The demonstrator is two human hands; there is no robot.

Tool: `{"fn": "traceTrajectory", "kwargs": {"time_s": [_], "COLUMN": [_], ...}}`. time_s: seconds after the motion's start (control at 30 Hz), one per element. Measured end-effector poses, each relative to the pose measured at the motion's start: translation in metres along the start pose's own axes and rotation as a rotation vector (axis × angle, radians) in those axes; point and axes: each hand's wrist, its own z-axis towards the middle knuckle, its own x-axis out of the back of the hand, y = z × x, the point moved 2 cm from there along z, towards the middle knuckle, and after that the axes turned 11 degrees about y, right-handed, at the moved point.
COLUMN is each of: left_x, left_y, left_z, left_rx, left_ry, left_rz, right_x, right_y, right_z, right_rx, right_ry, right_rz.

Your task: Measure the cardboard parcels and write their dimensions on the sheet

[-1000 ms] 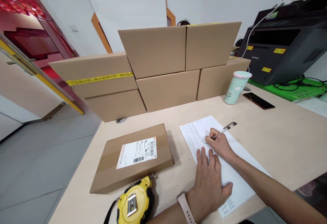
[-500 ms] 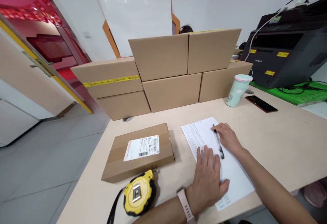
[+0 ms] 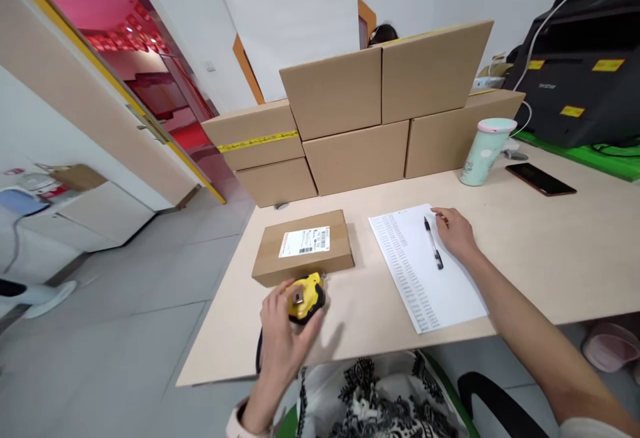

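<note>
My left hand [image 3: 286,321] is closed around a yellow and black tape measure [image 3: 306,297], fingers on its far left side and thumb on the near side. A dark strap hangs from it beside my wrist. Just behind the tape measure lies a flat cardboard box [image 3: 270,241] with a white shipping label [image 3: 306,242]. My right hand [image 3: 456,233] rests at the upper right corner of a printed sheet of paper [image 3: 453,298], fingers loosely bent and holding nothing visible. Left of it a black and clear pen [image 3: 433,243] lies on the sheet, apart from the fingers.
Stacked cardboard boxes [image 3: 357,158] form a wall along the back of the table [image 3: 560,258]. A mint tumbler [image 3: 485,155] and a phone [image 3: 541,179] stand and lie at the back right, near a black printer [image 3: 575,85]. Someone's head [image 3: 384,33] shows behind the boxes.
My left hand has left the paper, moved left and taken hold of the tape measure. My right hand has let go of the pen, which lies on the sheet. The view has shifted.
</note>
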Motion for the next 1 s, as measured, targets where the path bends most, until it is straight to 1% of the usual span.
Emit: {"fn": "traceTrajectory", "kwargs": {"time_s": [0.07,0.1,0.13,0.2,0.33,0.47,0.53,0.6,0.63,0.67,0.7,0.73,0.77,0.87,0.9,0.93,1.0], "left_x": [0.007,0.008,0.007,0.003,-0.006,-0.011,-0.01,-0.007,-0.004,-0.001,0.002,0.004,0.006,0.006,0.004,0.002,-0.002], "left_y": [-0.03,-0.041,-0.049,-0.056,-0.054,-0.053,-0.053,-0.051,-0.049,-0.047,-0.043,-0.039,-0.033,-0.012,-0.005,0.001,0.008], "left_z": [-0.008,-0.012,-0.015,-0.018,-0.015,-0.015,-0.016,-0.019,-0.02,-0.022,-0.024,-0.026,-0.028,-0.03,-0.029,-0.028,-0.024], "left_rx": [0.176,0.255,0.308,0.353,0.341,0.351,0.363,0.373,0.382,0.399,0.42,0.459,0.497,0.611,0.66,0.708,0.787], "left_ry": [-0.11,-0.164,-0.206,-0.27,-0.325,-0.306,-0.287,-0.281,-0.284,-0.29,-0.297,-0.308,-0.316,-0.357,-0.369,-0.375,-0.376], "left_rz": [-0.001,-0.024,-0.055,-0.107,-0.136,-0.135,-0.158,-0.187,-0.208,-0.241,-0.283,-0.361,-0.442,-0.698,-0.771,-0.827,-0.879], "right_x": [-0.001,-0.002,-0.002,-0.002,-0.002,-0.002,0.001,0.011,0.018,0.026,0.035,0.044,0.05,0.06,0.061,0.061,0.056], "right_y": [0.002,0.003,0.004,0.005,0.005,0.006,0.002,-0.01,-0.021,-0.036,-0.055,-0.076,-0.099,-0.167,-0.184,-0.197,-0.21], "right_z": [0.0,0.0,0.0,0.0,-0.001,0.001,0.003,0.001,-0.003,-0.01,-0.02,-0.033,-0.05,-0.106,-0.123,-0.135,-0.15], "right_rx": [-0.027,-0.037,-0.045,-0.058,-0.067,-0.076,-0.083,-0.074,-0.061,-0.032,-0.002,0.013,0.014,-0.032,-0.046,-0.069,-0.162], "right_ry": [0.011,0.015,0.019,0.025,0.027,0.025,0.033,0.081,0.112,0.153,0.166,0.133,0.023,-0.553,-0.702,-0.789,-0.799], "right_rz": [0.008,0.01,0.013,0.017,0.024,0.032,0.03,0.029,0.037,0.065,0.12,0.197,0.3,0.586,0.651,0.7,0.759]}}
